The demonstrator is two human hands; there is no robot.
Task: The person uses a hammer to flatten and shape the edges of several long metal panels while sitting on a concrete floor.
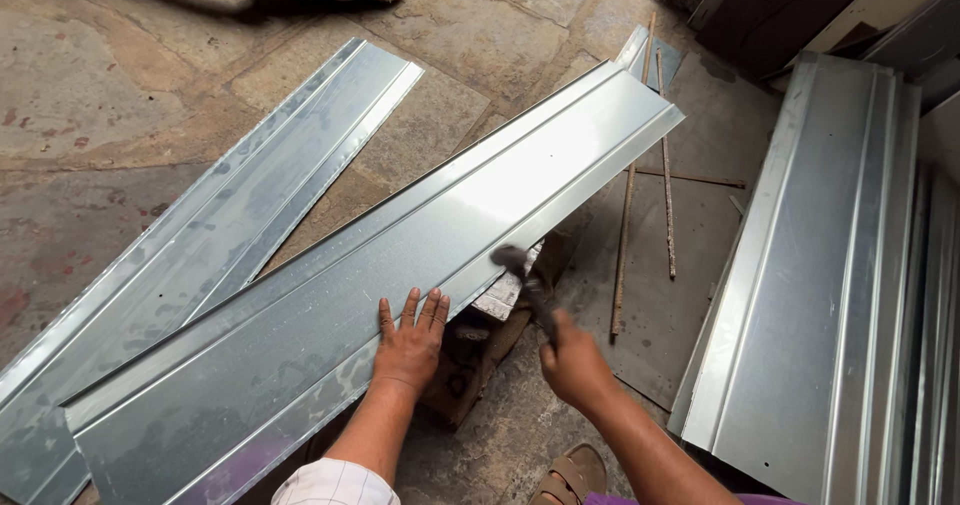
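On a stone-paved workshop floor, a spare galvanised panel (210, 225) lies at far left, just beside the long folded sheet-metal strip (400, 265) that a worker is shaping. That strip runs diagonally from lower left to upper right, its near edge resting over a pale block (505, 290) set on the floor (120, 85). The worker's left hand (410, 340) presses flat on the strip close to that edge, fingers straight and slightly apart, gripping nothing. To its right, the right hand (572, 363) is clamped around the handle of a hammer (522, 273), whose blurred head sits at the strip's lip above the block. Good practice at this stage would seem to call for light, even blows landing squarely where the block backs the metal, with the flat hand kept well clear of the head and bearing down so the sheet cannot bounce or creep. The strip itself looks bright and lightly spangled, with two raised creases along its length, a turned-down near edge, and a dull, scuffed patch toward its lower end. Further right, thin rusty rods (640, 195) lie on the floor, and a stack of similar folded sheets (820, 295) lies at far right
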